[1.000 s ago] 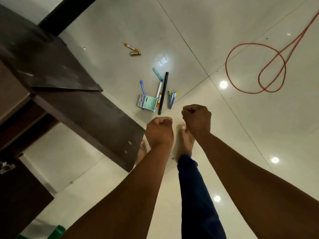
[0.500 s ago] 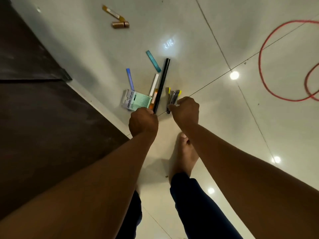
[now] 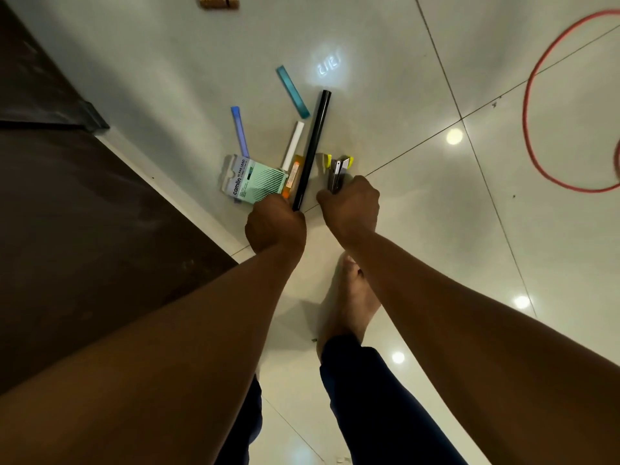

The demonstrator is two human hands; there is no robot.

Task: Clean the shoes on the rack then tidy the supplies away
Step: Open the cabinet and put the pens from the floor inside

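No shoes are in view. Small supplies lie together on the pale tiled floor: a long black tube (image 3: 313, 149), a white stick (image 3: 293, 146), an orange item (image 3: 292, 177), a green Camlin lead box (image 3: 256, 181), a blue stick (image 3: 240, 130), a teal bar (image 3: 293, 92) and a grey-and-yellow stapler (image 3: 336, 172). My left hand (image 3: 275, 227) is a fist touching the black tube's near end; its fingers are hidden underneath. My right hand (image 3: 350, 206) curls round the stapler's near end.
Dark wooden furniture (image 3: 84, 203) fills the left side, its edge close to my left forearm. A brass-coloured cylinder (image 3: 218, 1) lies at the top. A red cable loop (image 3: 530, 129) lies on the floor at right. My bare foot (image 3: 349, 307) stands below the hands.
Both fists have dropped from above my feet down to the supplies. The left one has reached the black tube's end and the right one has closed round the stapler. The view has tilted closer to the floor.
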